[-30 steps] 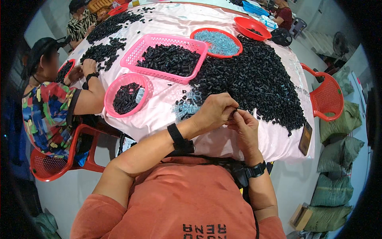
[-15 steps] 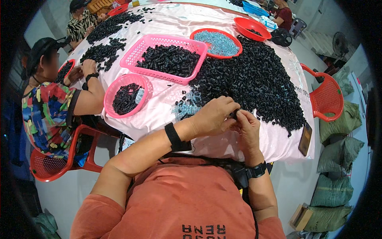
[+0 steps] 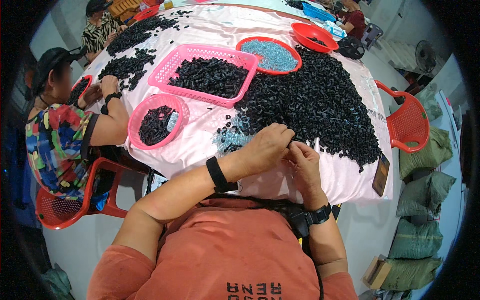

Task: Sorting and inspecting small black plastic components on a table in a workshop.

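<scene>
My left hand (image 3: pixel 267 146) and my right hand (image 3: pixel 306 167) meet over the near edge of the table, fingertips pinched together. A small black plastic piece shows as a dark bit between them, mostly covered by the fingers. Just beyond lies a broad heap of small black plastic pieces (image 3: pixel 320 100). By my left wrist, a patch of small clear bluish pieces (image 3: pixel 232 134) is spread on the cloth, with a few black ones among them.
A pink rectangular basket (image 3: pixel 239 102) and a round pink basket (image 3: pixel 134 125) hold black pieces. A red tray (image 3: pixel 299 65) carries clear pieces; another red bowl (image 3: pixel 315 40) stands behind. A phone (image 3: pixel 381 174) lies at the right edge. Co-workers sit left and far.
Both hands have shifted slightly left and stay together. The fingers now cover more of the black piece, and the whole view has moved a little.
</scene>
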The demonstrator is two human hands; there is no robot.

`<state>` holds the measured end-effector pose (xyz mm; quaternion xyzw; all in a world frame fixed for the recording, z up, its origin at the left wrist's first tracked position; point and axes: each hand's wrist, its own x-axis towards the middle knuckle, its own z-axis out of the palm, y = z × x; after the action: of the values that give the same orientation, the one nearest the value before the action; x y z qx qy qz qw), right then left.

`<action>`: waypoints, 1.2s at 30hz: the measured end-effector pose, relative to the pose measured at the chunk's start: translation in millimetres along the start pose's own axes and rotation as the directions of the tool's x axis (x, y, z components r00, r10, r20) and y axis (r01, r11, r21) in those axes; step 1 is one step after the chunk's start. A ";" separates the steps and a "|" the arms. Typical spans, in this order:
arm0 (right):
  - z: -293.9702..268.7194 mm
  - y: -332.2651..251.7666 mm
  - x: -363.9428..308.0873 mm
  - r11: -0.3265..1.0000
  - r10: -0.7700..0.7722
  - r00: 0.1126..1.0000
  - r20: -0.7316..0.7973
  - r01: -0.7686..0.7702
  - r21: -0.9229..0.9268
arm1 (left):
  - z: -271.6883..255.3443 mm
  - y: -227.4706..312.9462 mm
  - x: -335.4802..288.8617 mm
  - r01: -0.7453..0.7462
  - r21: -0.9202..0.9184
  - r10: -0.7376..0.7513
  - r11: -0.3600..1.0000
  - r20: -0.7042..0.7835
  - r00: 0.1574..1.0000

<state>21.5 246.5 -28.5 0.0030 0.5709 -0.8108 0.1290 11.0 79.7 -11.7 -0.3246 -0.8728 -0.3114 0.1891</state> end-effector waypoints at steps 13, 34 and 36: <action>-4.7 6.0 2.0 0.988 -0.128 0.991 0.030 0.130 -0.080 | 3.0 0.4 0.0 0.004 -0.045 -0.005 0.999 -0.037 0.999; 0.6 2.4 2.2 0.989 -0.136 0.991 -0.005 0.135 -0.060 | 4.9 1.9 -3.9 0.010 -0.006 -0.010 1.000 -0.051 0.999; -0.8 0.5 1.9 0.991 -0.114 0.993 0.000 0.114 -0.071 | 3.5 0.1 -4.5 0.014 -0.001 -0.014 1.000 -0.021 1.000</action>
<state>19.6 246.7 -29.5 -0.0324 0.5989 -0.7960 0.0813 13.8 80.0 -16.6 -0.3153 -0.8729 -0.3167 0.1957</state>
